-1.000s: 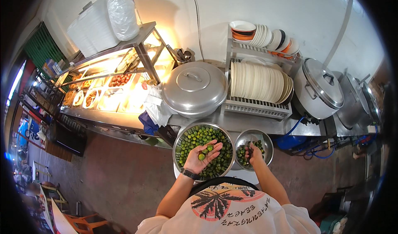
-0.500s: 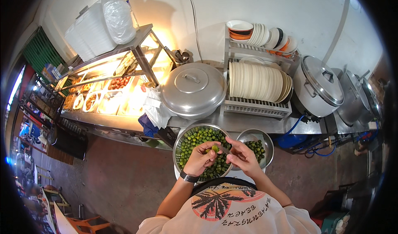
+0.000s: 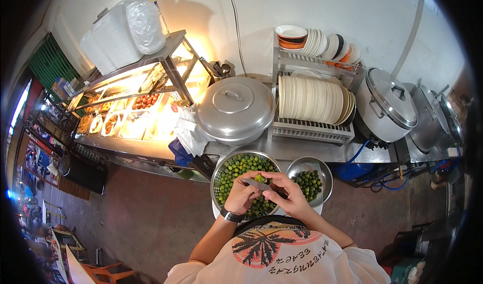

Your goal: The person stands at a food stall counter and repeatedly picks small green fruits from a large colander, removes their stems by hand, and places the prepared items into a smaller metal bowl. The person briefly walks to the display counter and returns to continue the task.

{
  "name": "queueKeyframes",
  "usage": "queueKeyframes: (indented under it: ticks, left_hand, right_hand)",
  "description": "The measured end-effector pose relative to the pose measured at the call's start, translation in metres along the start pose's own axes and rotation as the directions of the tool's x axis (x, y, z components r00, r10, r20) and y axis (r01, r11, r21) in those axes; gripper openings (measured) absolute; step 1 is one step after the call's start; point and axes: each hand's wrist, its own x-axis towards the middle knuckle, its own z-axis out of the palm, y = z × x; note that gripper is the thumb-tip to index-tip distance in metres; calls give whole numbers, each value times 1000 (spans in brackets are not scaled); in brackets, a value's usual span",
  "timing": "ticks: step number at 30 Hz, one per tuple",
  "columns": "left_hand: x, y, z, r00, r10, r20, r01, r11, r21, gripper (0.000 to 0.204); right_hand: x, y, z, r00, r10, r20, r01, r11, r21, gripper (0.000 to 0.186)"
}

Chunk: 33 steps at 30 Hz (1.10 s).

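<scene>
My left hand [image 3: 238, 196] pinches a small green citrus fruit [image 3: 260, 178] at its fingertips. In my right hand [image 3: 292, 199] is a knife [image 3: 258, 184], its blade pointing left and lying just in front of the fruit. Whether the edge cuts into the skin I cannot make out. Both hands are over a perforated metal colander [image 3: 214, 183] heaped with green citrus fruits [image 3: 236, 169]. Close by on the right, a metal bowl [image 3: 327, 176] holds a smaller pile of green citrus fruits [image 3: 308, 184], partly behind my right hand.
Beyond the colander, a steel counter carries a large lidded pot [image 3: 235, 110], a rack of plates [image 3: 314, 100] and a rice cooker [image 3: 387, 103]. A lit food display [image 3: 131, 110] stands to the left. Blue hoses [image 3: 390, 181] hang below the counter at right.
My right hand has moved left toward my left hand. The knife has swung round, and its blade now lies against or just before the fruit.
</scene>
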Motion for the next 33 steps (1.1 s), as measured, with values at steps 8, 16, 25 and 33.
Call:
queueKeyframes:
  ticks: [8,16,25,33]
  left_hand:
    - [0,-1,-3,997,45,70,-42,998,-38,18]
    - [2,-5,2,960,280,30,-276,912,302,18]
    - [26,-64,-57,976,-213,-47,209,974,-88,35]
    - [12,-38,-53,968,-226,111,247,937,-246,39]
  right_hand:
    - [0,16,-3,1000,7,-10,-6,996,90,42]
    - [-5,31,-4,981,163,-103,-138,967,215,41]
    - [-6,139,-40,704,665,-249,-358,635,685,32]
    - [-47,239,-100,364,850,-380,-208,472,857,13]
